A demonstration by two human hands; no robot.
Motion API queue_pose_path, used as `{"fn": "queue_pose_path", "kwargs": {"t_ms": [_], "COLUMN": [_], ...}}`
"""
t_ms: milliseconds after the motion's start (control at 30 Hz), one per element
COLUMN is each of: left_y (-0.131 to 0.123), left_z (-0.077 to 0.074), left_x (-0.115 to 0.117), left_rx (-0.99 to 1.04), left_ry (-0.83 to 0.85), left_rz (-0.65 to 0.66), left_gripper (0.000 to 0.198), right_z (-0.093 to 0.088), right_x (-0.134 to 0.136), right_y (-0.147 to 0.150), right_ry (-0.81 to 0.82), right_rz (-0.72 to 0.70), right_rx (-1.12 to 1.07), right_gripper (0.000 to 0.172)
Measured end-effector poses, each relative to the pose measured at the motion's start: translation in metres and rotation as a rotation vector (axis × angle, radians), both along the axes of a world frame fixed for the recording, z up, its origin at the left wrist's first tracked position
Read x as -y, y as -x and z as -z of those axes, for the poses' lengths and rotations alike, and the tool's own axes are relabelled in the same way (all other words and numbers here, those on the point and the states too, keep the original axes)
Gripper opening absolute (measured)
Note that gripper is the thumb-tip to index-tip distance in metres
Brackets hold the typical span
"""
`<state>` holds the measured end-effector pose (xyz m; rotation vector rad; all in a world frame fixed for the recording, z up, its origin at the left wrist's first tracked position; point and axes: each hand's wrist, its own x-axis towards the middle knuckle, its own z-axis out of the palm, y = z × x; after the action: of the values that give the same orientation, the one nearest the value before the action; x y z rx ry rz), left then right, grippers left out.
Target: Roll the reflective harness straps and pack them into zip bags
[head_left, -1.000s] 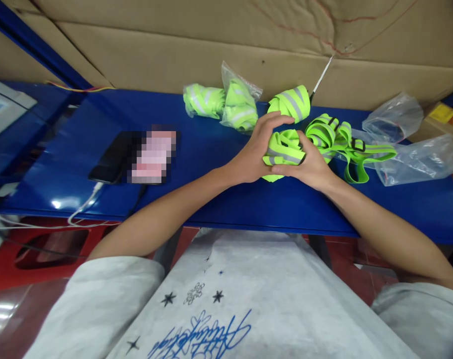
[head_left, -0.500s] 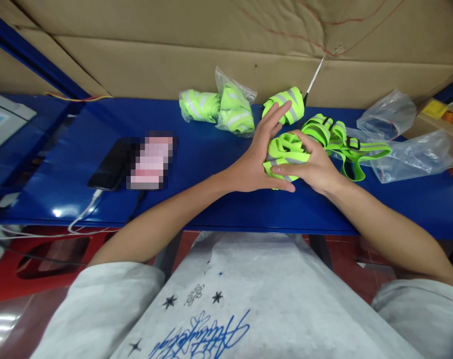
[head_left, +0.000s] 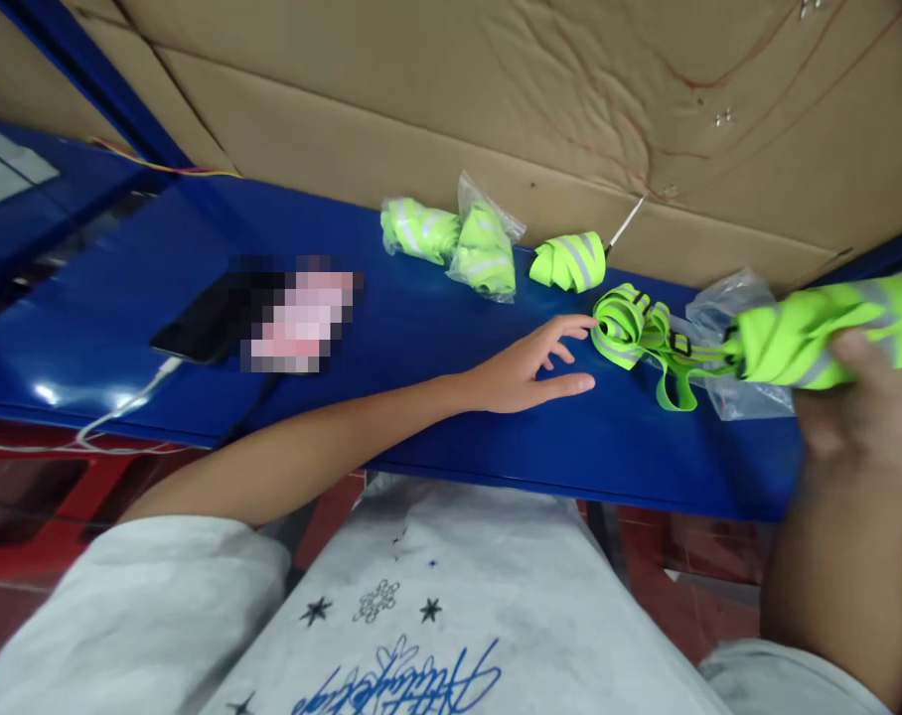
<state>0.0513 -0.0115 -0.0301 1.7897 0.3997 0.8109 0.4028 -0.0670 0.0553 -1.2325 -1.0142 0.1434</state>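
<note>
My right hand (head_left: 872,397), blurred at the right edge, grips a roll of lime-yellow reflective strap (head_left: 809,333) with grey stripes, held up above the table. Over the table's middle, my left hand (head_left: 544,367) is empty, its fingers apart and slightly curled. Its fingertips come close to a coiled reflective strap (head_left: 619,326) with black buckles and a loose loop; whether they touch it I cannot tell. Behind lies another rolled reflective strap (head_left: 570,263) without a bag. Left of that are two rolls in clear plastic bags, a bagged roll (head_left: 421,228) and an upright-looking bagged roll (head_left: 487,253).
Clear plastic bags (head_left: 745,397) lie at the right, partly behind the held roll. On the left of the blue table (head_left: 406,308) are a black device (head_left: 205,318) with a white cable and a pixelated phone-like object (head_left: 302,318). A cardboard wall (head_left: 421,129) stands behind.
Both hands were together around a rolled strap. My right hand has moved far right and now holds a roll there; my left hand is empty. The view has turned slightly.
</note>
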Motion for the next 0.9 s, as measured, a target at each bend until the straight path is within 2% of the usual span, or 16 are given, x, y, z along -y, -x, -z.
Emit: {"fn": "queue_pose_path", "kwargs": {"t_ms": [33,100,167,233,333,400,500,533,667,767,833,900], "left_y": [0.0,0.002,0.006,0.01,0.015,0.017,0.023,0.025,0.031,0.025,0.02,0.016], "left_z": [-0.004,-0.011,-0.018,-0.024,-0.034,-0.039,-0.044,-0.044,-0.039,-0.034,-0.032,-0.029], "left_x": [-0.001,-0.005,-0.009,-0.012,-0.016,-0.02,-0.033,-0.038,-0.051,-0.05,-0.047,-0.045], "left_rx": [0.029,0.073,0.099,0.152,0.306,0.388,0.511,0.551,0.635,0.601,0.55,0.496], "left_ry": [0.136,0.442,0.677,0.772,0.745,0.726,0.751,0.763,0.782,0.783,0.799,0.82], "left_rz": [0.012,0.081,0.178,0.239,0.207,0.141,0.03,-0.001,-0.049,-0.012,0.056,0.091], "left_gripper": [0.078,0.08,0.082,0.078,0.064,0.054,0.046,0.044,0.022,0.028,0.027,0.025], "right_z": [0.006,0.015,0.018,0.02,0.029,0.039,0.054,0.057,0.061,0.063,0.065,0.069], "right_x": [0.001,0.005,0.006,0.004,-0.008,-0.016,-0.021,-0.02,-0.014,-0.012,-0.014,-0.018], "right_y": [0.016,0.055,0.095,0.126,0.144,0.143,0.138,0.138,0.148,0.153,0.152,0.147], "right_ry": [0.021,0.068,0.151,0.102,0.056,-0.002,-0.219,-0.266,-0.336,-0.407,-0.397,-0.336], "right_rz": [-0.093,-0.098,-0.228,-0.412,-0.556,-0.502,-0.359,-0.35,-0.501,-0.565,-0.51,-0.431], "right_rx": [0.007,0.174,0.62,1.006,1.286,1.352,1.433,1.478,1.551,1.495,1.469,1.408], "right_gripper": [0.061,0.06,0.06,0.049,0.036,0.031,0.026,0.025,0.028,0.035,0.034,0.041]}}
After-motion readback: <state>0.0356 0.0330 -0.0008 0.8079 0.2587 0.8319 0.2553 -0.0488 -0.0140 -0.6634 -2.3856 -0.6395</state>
